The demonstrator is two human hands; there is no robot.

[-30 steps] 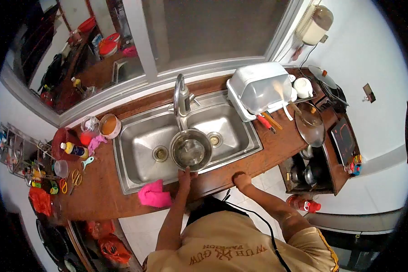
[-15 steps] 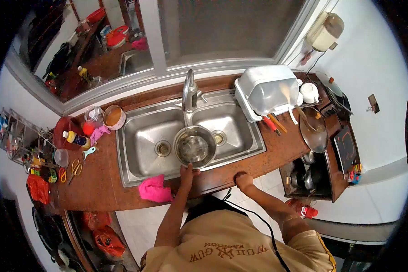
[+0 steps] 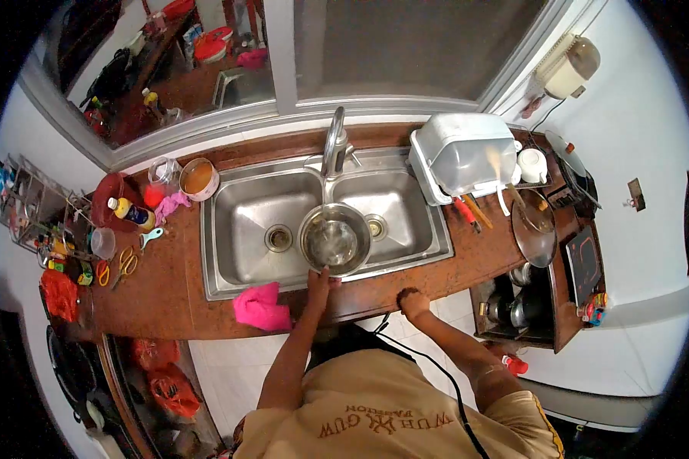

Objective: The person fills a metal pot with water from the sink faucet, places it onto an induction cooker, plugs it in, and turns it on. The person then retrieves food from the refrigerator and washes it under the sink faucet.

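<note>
the left hand (image 3: 318, 284) has its grip closed on the near rim of the metal bowl (image 3: 335, 239), thumb at the edge, other fingers partly hidden. the bowl sits under the faucet (image 3: 335, 145), over the middle of the sink (image 3: 241, 294), and water seems to be falling into it. the right hand (image 3: 415, 303) rests at the front edge of the bench (image 3: 168, 283); how far its grip is closed, i cannot tell. with one-sided support, a filling bowl could grow heavy, tip and spill, or slip if the rim is wet. overflow could splash the pink cloth (image 3: 260, 306) nearby.
</note>
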